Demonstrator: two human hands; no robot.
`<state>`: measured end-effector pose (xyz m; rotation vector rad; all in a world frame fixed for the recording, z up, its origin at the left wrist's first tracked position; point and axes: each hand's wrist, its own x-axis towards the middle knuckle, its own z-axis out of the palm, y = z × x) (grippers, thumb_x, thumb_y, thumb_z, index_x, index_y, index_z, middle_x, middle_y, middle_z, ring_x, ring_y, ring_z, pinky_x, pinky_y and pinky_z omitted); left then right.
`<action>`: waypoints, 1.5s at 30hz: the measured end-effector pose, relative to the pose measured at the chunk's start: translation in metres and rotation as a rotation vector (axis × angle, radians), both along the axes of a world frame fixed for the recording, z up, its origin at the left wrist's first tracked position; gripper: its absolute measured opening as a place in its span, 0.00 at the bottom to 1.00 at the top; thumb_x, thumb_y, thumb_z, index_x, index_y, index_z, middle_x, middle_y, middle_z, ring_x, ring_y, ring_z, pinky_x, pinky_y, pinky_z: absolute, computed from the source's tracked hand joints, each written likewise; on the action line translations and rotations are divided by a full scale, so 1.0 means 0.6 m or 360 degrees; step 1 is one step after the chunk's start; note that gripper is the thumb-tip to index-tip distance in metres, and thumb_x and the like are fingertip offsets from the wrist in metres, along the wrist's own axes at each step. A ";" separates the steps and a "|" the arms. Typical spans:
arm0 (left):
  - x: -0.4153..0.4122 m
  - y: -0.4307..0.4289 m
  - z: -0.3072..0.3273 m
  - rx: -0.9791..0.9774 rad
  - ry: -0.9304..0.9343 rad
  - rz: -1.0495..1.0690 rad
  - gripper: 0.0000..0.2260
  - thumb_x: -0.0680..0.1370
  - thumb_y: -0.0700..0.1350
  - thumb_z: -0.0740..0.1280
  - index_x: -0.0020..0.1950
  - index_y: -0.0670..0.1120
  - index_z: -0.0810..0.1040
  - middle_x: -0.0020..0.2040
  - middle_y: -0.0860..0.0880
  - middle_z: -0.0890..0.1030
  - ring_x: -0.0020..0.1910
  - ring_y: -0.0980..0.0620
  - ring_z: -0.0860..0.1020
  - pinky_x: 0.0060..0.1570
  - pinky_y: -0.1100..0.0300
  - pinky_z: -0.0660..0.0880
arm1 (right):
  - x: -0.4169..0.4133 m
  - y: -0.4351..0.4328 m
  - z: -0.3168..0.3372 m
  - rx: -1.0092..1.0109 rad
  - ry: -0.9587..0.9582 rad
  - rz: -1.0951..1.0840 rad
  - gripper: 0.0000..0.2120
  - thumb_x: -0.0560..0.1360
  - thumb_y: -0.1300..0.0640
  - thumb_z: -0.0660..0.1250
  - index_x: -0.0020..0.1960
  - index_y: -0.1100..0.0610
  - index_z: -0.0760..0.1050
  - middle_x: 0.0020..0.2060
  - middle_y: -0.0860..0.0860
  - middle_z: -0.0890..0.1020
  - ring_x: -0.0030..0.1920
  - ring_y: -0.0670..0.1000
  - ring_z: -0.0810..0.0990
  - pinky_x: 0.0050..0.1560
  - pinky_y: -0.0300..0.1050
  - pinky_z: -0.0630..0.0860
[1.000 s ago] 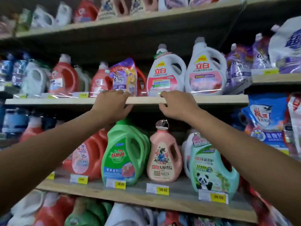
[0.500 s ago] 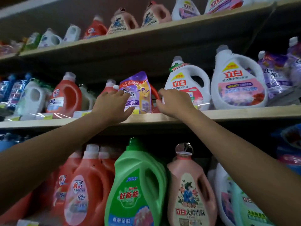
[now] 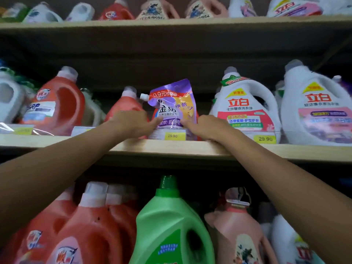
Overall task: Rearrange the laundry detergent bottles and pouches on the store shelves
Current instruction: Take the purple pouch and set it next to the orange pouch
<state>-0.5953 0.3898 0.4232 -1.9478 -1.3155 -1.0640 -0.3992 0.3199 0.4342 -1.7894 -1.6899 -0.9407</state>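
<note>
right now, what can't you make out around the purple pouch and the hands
Head view:
Base of the pouch: behind the price tag and hands.
Grip: left hand and right hand touch the pouch; thumbs hidden, pinch or press unclear.
The red bottle behind it: lower half under the left hand.
Tops of the top-shelf bottles: cut by the upper edge.

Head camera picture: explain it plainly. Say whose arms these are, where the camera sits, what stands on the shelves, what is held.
No machine here: a person works bare-handed, with the camera worn on the head. The left hand and right hand touch the lower corners of a purple plastic spouted pouch standing on the middle wooden shelf; whether they pinch it is unclear. A white handled plastic jug stands to its right, a red plastic bottle to its left, a green plastic jug on the shelf below.
</note>
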 end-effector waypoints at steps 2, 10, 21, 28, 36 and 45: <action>-0.003 0.018 0.005 -0.0340 -0.0027 -0.0228 0.37 0.74 0.70 0.44 0.67 0.45 0.71 0.64 0.42 0.76 0.62 0.42 0.74 0.56 0.53 0.66 | -0.014 0.012 0.004 -0.0115 0.0181 0.0093 0.32 0.75 0.30 0.48 0.61 0.53 0.73 0.59 0.55 0.77 0.59 0.57 0.76 0.57 0.50 0.72; 0.007 0.040 0.034 -0.0672 0.0022 -0.1063 0.13 0.80 0.59 0.56 0.54 0.53 0.74 0.50 0.52 0.80 0.46 0.54 0.79 0.45 0.63 0.76 | -0.048 0.031 0.037 -0.0287 0.0795 0.0326 0.25 0.70 0.35 0.66 0.56 0.53 0.69 0.50 0.55 0.80 0.45 0.54 0.82 0.44 0.48 0.81; 0.015 0.064 0.025 -0.0366 -0.0212 -0.1541 0.19 0.77 0.46 0.67 0.67 0.48 0.69 0.63 0.47 0.78 0.61 0.47 0.76 0.65 0.47 0.71 | -0.039 0.043 0.004 0.0322 0.0751 0.0800 0.17 0.68 0.53 0.75 0.51 0.44 0.71 0.48 0.41 0.81 0.48 0.43 0.81 0.55 0.48 0.78; 0.005 0.046 0.020 0.0093 -0.0694 -0.1673 0.24 0.72 0.49 0.69 0.66 0.50 0.69 0.62 0.46 0.79 0.62 0.44 0.76 0.61 0.45 0.73 | -0.113 0.021 -0.006 0.1007 0.0607 0.0829 0.38 0.66 0.56 0.71 0.71 0.44 0.58 0.61 0.47 0.78 0.59 0.54 0.77 0.58 0.55 0.76; -0.009 -0.037 -0.004 0.0233 -0.1254 -0.2184 0.18 0.74 0.40 0.69 0.64 0.45 0.73 0.53 0.51 0.80 0.56 0.51 0.79 0.52 0.62 0.76 | -0.156 -0.051 0.006 0.1107 0.0409 0.1022 0.38 0.68 0.63 0.64 0.74 0.44 0.58 0.64 0.49 0.76 0.64 0.50 0.74 0.61 0.49 0.74; 0.038 -0.182 -0.081 0.0073 -0.1425 -0.2498 0.16 0.73 0.29 0.67 0.59 0.40 0.73 0.51 0.48 0.78 0.36 0.70 0.78 0.41 0.76 0.73 | -0.096 -0.192 -0.057 0.0948 0.0403 0.0973 0.37 0.67 0.54 0.70 0.73 0.40 0.59 0.63 0.45 0.77 0.62 0.48 0.76 0.59 0.47 0.75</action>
